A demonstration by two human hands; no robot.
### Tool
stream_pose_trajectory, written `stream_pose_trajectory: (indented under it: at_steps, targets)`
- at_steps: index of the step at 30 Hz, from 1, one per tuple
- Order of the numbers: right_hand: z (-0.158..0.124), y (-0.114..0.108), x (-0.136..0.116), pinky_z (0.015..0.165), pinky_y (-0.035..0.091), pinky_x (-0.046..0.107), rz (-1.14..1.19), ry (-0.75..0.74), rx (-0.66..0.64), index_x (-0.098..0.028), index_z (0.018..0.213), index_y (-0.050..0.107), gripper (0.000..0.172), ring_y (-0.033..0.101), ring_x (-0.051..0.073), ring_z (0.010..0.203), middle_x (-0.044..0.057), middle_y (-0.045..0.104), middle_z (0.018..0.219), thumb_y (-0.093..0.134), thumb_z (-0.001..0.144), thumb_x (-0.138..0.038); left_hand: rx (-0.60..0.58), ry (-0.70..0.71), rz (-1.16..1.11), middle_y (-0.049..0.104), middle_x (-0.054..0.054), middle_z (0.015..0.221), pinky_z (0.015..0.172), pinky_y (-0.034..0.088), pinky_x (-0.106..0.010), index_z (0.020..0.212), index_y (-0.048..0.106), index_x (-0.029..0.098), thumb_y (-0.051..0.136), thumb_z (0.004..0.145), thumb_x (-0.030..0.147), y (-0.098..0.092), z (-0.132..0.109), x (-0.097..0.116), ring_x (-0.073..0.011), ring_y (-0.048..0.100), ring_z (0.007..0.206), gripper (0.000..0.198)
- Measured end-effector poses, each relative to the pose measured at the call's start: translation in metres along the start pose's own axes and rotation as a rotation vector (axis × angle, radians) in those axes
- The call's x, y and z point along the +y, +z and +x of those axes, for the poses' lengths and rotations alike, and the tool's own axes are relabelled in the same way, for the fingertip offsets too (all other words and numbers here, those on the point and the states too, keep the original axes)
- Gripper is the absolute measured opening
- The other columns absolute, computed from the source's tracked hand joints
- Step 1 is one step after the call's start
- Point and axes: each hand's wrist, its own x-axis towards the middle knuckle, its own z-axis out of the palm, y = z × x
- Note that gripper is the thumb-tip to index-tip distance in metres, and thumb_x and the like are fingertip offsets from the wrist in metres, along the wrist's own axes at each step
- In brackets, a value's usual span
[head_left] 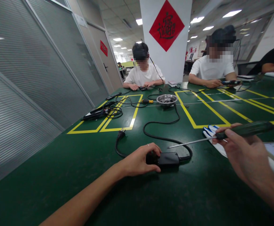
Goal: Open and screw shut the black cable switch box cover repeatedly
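Observation:
My left hand grips the left end of a black power adapter, thumb on its near side and fingers on its far side. The adapter lies flat on the green table. From its right end a black cable loops back across the table, and a cord with a two-pin plug lies beyond my left wrist. In my right hand is a screwdriver with a dark green handle. Its long metal shaft points left, and the tip hangs above the adapter, apart from it.
A metal bowl with small dark parts stands farther back, beside a yellow-and-black screwdriver. Tangled black cables lie at the left. White gloves lie by my right hand. Two people in white shirts sit across the table.

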Motion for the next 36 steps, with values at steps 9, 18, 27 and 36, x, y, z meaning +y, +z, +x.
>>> stream_pose_trajectory:
  at_steps: [9,18,27,36]
  targets:
    - [0.011,-0.007,-0.003,0.051,0.046,0.031,-0.035,-0.166,0.147,-0.027,0.086,0.066,0.016,0.057,0.017,0.072,0.0,0.059,0.074,0.069,0.072,-0.02,-0.001,0.154,0.206,0.044,-0.011,0.141,0.105,0.036,-0.046,0.127,0.05,0.025,0.068,0.084,0.028,0.014,-0.003,0.008,-0.028,0.043,0.127,0.047]
    - [0.01,-0.009,0.0,0.047,0.043,0.029,-0.075,-0.174,0.112,-0.027,0.087,0.062,0.021,0.056,0.016,0.066,-0.001,0.06,0.072,0.071,0.069,-0.024,-0.083,0.17,0.331,0.041,-0.007,0.145,0.106,0.038,-0.044,0.136,0.044,0.029,0.056,0.09,0.017,0.021,-0.003,0.009,-0.0249,0.043,0.129,0.049]
    - [-0.001,-0.002,-0.002,0.077,0.052,0.036,-0.415,-0.258,0.158,-0.034,0.118,0.056,0.05,0.063,0.017,0.081,-0.002,0.068,0.094,0.074,0.071,-0.029,-0.082,0.166,0.313,0.042,-0.007,0.144,0.105,0.038,-0.044,0.135,0.045,0.029,0.056,0.09,0.018,0.019,-0.003,0.009,-0.0253,0.044,0.128,0.047]
    - [-0.001,0.002,-0.014,0.092,0.05,0.056,-0.404,-0.582,0.11,-0.041,0.131,0.044,0.067,0.06,0.027,0.109,-0.001,0.059,0.122,0.069,0.073,-0.02,-0.098,0.155,0.318,0.041,-0.006,0.145,0.105,0.038,-0.043,0.135,0.045,0.029,0.056,0.09,0.019,0.018,-0.002,0.008,-0.0244,0.043,0.129,0.047]
